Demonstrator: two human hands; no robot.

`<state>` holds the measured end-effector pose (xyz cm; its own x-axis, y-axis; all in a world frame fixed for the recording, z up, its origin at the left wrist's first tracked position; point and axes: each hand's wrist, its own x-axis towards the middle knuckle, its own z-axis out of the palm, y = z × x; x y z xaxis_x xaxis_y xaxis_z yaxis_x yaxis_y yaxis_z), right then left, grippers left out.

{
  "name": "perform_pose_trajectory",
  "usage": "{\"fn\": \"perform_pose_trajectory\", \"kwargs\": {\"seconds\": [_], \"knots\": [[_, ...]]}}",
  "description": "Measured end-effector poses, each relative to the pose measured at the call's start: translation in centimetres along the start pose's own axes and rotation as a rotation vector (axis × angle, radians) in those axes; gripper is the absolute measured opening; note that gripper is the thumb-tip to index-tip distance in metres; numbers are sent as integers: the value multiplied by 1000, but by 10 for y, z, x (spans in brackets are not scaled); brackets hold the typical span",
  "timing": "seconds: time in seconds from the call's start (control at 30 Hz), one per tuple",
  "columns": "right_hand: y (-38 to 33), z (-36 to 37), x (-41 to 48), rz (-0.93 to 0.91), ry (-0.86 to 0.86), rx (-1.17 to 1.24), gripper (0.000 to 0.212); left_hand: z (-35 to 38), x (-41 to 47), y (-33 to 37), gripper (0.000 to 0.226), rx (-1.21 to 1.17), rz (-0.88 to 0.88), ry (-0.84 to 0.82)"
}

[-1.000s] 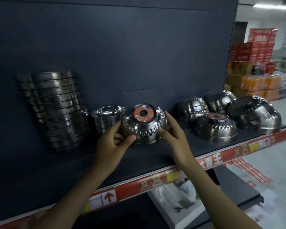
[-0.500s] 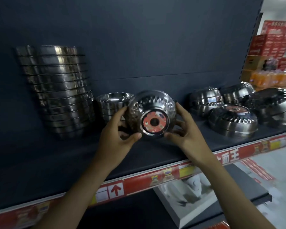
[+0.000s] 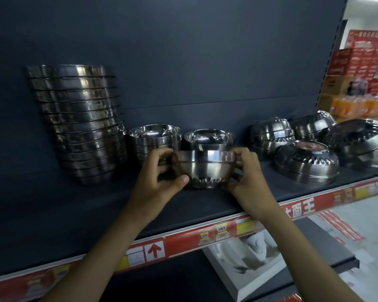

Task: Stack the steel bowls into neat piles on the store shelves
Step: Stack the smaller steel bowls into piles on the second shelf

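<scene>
Upright, glossy round steel bowl point(image 3: 205, 167), scalloped base; left hand point(image 3: 158, 182), right hand point(image 3: 248, 178), each grip clasping rim

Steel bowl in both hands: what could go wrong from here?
1. The left hand and right hand hold the steel bowl by the fingertips only. The smooth steel could slip and drop onto the shelf or past its front edge.
2. The short stack stands close beside the tall stack, so a clumsy placement there might jolt both.
3. The overturned bowl sits near the front edge, beside the right forearm, and a sweep could knock it off.
</scene>
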<state>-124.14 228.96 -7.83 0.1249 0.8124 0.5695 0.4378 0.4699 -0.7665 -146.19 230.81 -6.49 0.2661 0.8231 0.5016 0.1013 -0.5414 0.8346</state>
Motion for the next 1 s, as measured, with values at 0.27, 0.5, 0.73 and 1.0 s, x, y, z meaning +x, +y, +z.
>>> {"fn": "perform_pose_trajectory", "kwargs": {"seconds": [0.27,0.5,0.73,1.0], "knots": [[-2,0,1,7,13,-18,65,-3,3,-8,41,-11,-42,-74],[-9,0,-2,48,1,15,59,-3,4,-7,49,2,-56,-124],[-14,-2,-6,126,-45,146,37,-3,5,-7,53,18,-69,-121],[-16,1,-13,-59,-17,169,33,1,2,-1,57,-46,60,54]]}}
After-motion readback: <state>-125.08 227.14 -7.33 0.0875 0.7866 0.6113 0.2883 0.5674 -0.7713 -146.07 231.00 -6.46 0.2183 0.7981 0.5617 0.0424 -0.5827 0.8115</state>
